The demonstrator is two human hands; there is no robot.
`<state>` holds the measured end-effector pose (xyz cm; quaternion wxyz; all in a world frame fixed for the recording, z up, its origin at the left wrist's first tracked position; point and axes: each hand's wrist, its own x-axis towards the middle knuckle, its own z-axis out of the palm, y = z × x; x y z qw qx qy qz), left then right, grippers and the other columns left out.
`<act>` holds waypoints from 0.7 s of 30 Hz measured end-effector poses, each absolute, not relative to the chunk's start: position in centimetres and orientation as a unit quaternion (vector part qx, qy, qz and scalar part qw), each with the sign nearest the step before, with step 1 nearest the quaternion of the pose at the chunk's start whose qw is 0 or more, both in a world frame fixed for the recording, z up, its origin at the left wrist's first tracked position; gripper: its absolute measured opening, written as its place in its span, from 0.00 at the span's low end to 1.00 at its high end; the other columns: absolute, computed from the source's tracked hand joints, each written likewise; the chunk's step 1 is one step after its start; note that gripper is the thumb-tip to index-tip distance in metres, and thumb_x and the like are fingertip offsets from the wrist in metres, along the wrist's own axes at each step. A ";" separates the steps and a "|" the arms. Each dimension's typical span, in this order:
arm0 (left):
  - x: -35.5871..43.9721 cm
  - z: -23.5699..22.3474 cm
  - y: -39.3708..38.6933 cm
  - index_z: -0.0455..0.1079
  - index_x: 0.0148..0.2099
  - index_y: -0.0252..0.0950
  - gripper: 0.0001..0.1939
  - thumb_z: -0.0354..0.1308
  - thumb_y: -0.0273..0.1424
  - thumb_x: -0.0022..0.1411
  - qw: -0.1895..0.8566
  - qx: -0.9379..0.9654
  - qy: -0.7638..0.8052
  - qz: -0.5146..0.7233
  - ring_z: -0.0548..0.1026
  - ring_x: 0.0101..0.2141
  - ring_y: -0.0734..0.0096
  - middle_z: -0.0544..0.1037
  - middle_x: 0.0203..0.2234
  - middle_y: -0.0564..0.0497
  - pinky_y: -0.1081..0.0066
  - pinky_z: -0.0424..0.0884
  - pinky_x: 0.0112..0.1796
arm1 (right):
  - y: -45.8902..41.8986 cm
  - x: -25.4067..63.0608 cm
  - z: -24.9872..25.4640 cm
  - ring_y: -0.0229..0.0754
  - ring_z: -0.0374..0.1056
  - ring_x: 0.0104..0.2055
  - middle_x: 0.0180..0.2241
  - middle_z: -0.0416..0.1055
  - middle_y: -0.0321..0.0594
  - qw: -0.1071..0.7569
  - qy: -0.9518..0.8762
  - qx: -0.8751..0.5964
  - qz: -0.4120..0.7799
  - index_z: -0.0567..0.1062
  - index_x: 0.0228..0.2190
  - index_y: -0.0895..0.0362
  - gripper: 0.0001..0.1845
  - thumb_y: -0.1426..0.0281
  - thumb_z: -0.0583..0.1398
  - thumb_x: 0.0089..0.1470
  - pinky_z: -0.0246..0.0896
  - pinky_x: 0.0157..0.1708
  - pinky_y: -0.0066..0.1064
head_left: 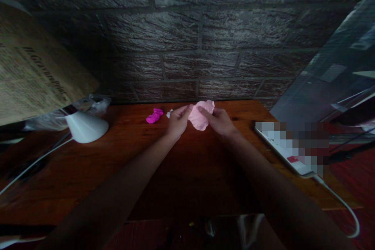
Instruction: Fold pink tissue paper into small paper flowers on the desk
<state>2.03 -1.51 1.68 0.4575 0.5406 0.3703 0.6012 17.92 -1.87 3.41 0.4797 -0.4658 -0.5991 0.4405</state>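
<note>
A flat, ragged-edged sheet of pale pink modelling clay is held up over the wooden table. My left hand pinches its left edge, thumb on top. On the other side, my right hand grips the right edge with the thumb pressed on the face of the sheet. A bright magenta lump of clay lies on the table to the left of my left hand. Partly hidden behind that hand is a small white piece, also on the table.
A lamp with a white base and a printed paper-like shade stands at the left, its cord running forward. At the right edge of the wooden table lies a tablet-like device with a white cable. A brick-patterned wall rises behind.
</note>
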 end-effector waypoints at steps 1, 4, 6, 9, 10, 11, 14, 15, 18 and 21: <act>2.0 1.6 -1.4 0.79 0.36 0.36 0.21 0.65 0.50 0.57 0.463 0.536 0.371 0.601 0.76 0.31 0.71 0.81 0.30 0.49 0.71 0.73 0.32 | -1.8 18.0 3.4 0.42 0.71 0.29 0.26 0.78 0.43 0.484 -0.599 -0.465 0.437 0.79 0.24 0.59 0.28 0.45 0.67 0.45 0.64 0.30 0.33; 2.1 1.5 -1.3 0.78 0.38 0.35 0.25 0.64 0.54 0.55 0.495 0.520 0.363 0.594 0.77 0.30 0.70 0.81 0.31 0.47 0.71 0.75 0.30 | -1.8 18.0 3.4 0.43 0.72 0.31 0.26 0.78 0.43 0.504 -0.584 -0.464 0.435 0.81 0.26 0.60 0.28 0.45 0.67 0.45 0.65 0.32 0.33; 2.2 1.4 -1.3 0.77 0.36 0.34 0.27 0.65 0.56 0.53 0.513 0.520 0.363 0.578 0.77 0.28 0.70 0.81 0.29 0.48 0.71 0.75 0.28 | -1.8 18.0 3.5 0.43 0.72 0.30 0.26 0.78 0.43 0.521 -0.565 -0.468 0.435 0.81 0.28 0.61 0.29 0.45 0.68 0.45 0.66 0.32 0.33; 2.2 1.2 -1.3 0.73 0.29 0.34 0.27 0.66 0.56 0.52 0.515 0.537 0.373 0.555 0.76 0.24 0.72 0.77 0.23 0.49 0.73 0.75 0.25 | -1.8 18.0 3.8 0.44 0.73 0.30 0.28 0.78 0.44 0.541 -0.543 -0.470 0.438 0.81 0.30 0.61 0.29 0.45 0.69 0.43 0.66 0.31 0.34; 2.2 1.1 -1.3 0.72 0.28 0.34 0.27 0.66 0.56 0.53 0.510 0.543 0.375 0.552 0.75 0.24 0.72 0.76 0.22 0.49 0.73 0.75 0.25 | -1.8 17.9 3.8 0.44 0.73 0.31 0.28 0.79 0.45 0.545 -0.540 -0.468 0.439 0.81 0.30 0.61 0.29 0.45 0.69 0.43 0.66 0.31 0.33; 2.2 1.0 -1.3 0.72 0.28 0.35 0.27 0.65 0.56 0.53 0.503 0.548 0.378 0.551 0.75 0.23 0.73 0.76 0.22 0.49 0.73 0.74 0.24 | -1.9 17.9 3.9 0.45 0.73 0.32 0.29 0.79 0.45 0.548 -0.537 -0.466 0.440 0.81 0.31 0.61 0.29 0.46 0.69 0.42 0.66 0.31 0.33; 2.1 0.7 -1.2 0.70 0.27 0.36 0.25 0.63 0.54 0.57 0.477 0.566 0.384 0.553 0.74 0.23 0.73 0.75 0.21 0.50 0.72 0.73 0.24 | -2.0 17.8 4.1 0.46 0.75 0.35 0.32 0.80 0.46 0.554 -0.535 -0.458 0.444 0.81 0.32 0.60 0.29 0.46 0.70 0.42 0.68 0.33 0.34; 2.1 0.7 -1.1 0.70 0.27 0.36 0.25 0.63 0.53 0.58 0.467 0.572 0.386 0.554 0.73 0.22 0.73 0.74 0.21 0.50 0.72 0.73 0.23 | -2.0 17.7 4.2 0.47 0.75 0.36 0.33 0.80 0.46 0.556 -0.532 -0.455 0.448 0.81 0.32 0.59 0.28 0.47 0.70 0.41 0.68 0.34 0.35; 2.0 0.8 -1.2 0.70 0.24 0.37 0.25 0.62 0.52 0.59 0.439 0.595 0.388 0.550 0.72 0.20 0.74 0.74 0.19 0.51 0.72 0.71 0.23 | -2.1 17.8 4.4 0.49 0.76 0.38 0.34 0.80 0.46 0.563 -0.513 -0.442 0.474 0.80 0.32 0.59 0.27 0.49 0.72 0.38 0.70 0.36 0.36; 1.9 1.3 -1.5 0.70 0.22 0.37 0.25 0.61 0.51 0.60 0.424 0.626 0.379 0.533 0.72 0.19 0.73 0.75 0.17 0.51 0.71 0.70 0.23 | -2.2 17.8 4.5 0.52 0.77 0.41 0.34 0.80 0.48 0.561 -0.485 -0.418 0.525 0.79 0.32 0.58 0.26 0.52 0.74 0.36 0.71 0.37 0.38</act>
